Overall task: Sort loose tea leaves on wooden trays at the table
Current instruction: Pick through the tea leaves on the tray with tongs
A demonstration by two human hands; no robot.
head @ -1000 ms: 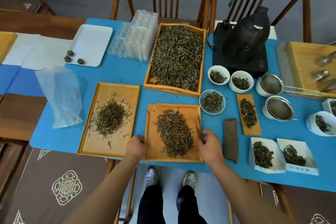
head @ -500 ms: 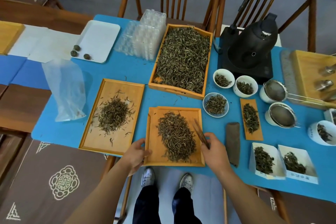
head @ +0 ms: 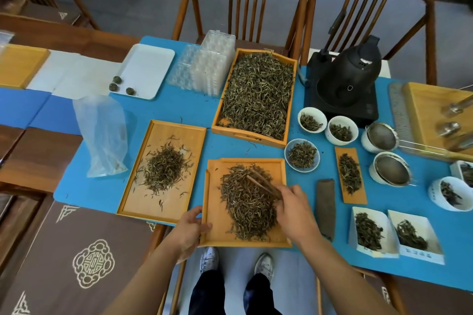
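A small wooden tray (head: 215, 234) lies at the table's near edge with a heap of loose tea leaves (head: 247, 202) on it. My left hand (head: 188, 231) grips the tray's left rim, thumb on top. My right hand (head: 293, 210) holds brown wooden tweezers (head: 263, 183), their tips pointing up-left into the heap. To the left lies a second wooden tray (head: 176, 130) with a smaller pile of leaves (head: 163, 169). Behind stands a deep wooden box (head: 217, 120) full of tea.
Bowls of tea (head: 302, 155), a narrow wooden scoop (head: 350, 174), strainers (head: 390, 170) and paper boxes (head: 371, 231) crowd the right. A black kettle (head: 352, 77) sits at the back right. A plastic bag (head: 102, 133), white tray (head: 146, 70) and clear moulds (head: 204, 66) lie left.
My right hand has moved left over the tray, bringing the tweezers from the right rim into the tea heap. My left hand stays on the tray's left rim.
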